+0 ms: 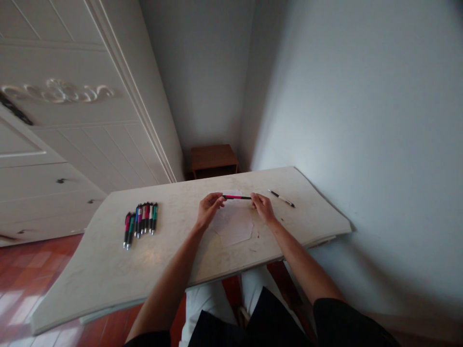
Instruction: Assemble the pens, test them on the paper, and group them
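A red and black pen (pixel 237 197) is held level above a sheet of paper, one end in each hand. My left hand (pixel 210 207) pinches its left end, fingers closed. At the black end, the fingers of my right hand (pixel 263 206) are closed round it. Under the hands lies the white paper (pixel 233 229), with torn or uneven edges. To the right of my right hand, a single white and black pen (pixel 282 198) rests at a slant on the table.
On the left of the white table (pixel 173 217) several pens (pixel 146 218) in mixed colours lie side by side. A white cabinet (pixel 90 144) stands at the left, a wall (pixel 361 106) at the right. Behind the table is a low brown wooden stand (pixel 214 156).
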Tool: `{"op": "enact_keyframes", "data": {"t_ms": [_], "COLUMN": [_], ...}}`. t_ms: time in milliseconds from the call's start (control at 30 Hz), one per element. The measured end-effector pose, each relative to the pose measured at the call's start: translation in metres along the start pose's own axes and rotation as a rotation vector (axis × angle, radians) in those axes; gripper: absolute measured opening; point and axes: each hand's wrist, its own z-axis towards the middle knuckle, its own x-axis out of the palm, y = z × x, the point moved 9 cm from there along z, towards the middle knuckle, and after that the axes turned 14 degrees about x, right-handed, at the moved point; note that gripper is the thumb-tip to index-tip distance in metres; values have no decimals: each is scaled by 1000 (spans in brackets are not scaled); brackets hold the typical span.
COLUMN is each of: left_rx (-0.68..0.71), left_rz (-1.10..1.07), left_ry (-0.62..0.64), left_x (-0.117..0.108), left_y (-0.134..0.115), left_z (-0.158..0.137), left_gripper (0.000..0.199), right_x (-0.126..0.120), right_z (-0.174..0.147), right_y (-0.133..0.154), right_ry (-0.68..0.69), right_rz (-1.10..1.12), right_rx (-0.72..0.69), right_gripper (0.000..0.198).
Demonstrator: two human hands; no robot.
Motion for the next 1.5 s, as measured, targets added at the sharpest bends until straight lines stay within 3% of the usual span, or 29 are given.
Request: {"op": "enact_keyframes", "data": {"t_ms": [233, 433, 567, 833, 1000, 1167, 1400, 1500], "left_rx": [-108, -267, -287, -297, -299, -306, -354, -339], "left_rz": [-238, -529, -669, -786, -903, -1035, -1013, -951], "left_ry": [-107, -209, -271, -265, -367, -380, -365, -291], "left_x": [-9, -14, -19, -24, -26, -15, -3, 4], "left_y": [6, 12, 11, 11, 12, 8, 11, 8], "left_z": [2, 1, 0, 1, 0, 1, 0, -1], "left_gripper": [38, 30, 23, 13, 15, 24, 21, 15], "right_x": [25, 20, 22, 23, 23, 23, 30, 42], "right_z": [-6, -2, -2, -2, -2, -2, -13, -23], "right_y": [0, -2, -5, -6, -6, -6, 8, 21], "right_ry": [297, 234, 254, 273, 278, 282, 295, 332], "right_rz": [69, 126, 116, 94, 92, 113, 118, 70], "right_rx": [48, 65, 69, 61, 53, 63, 26, -31], "right_gripper": [62, 68, 66, 64, 63, 62, 47, 44]}}
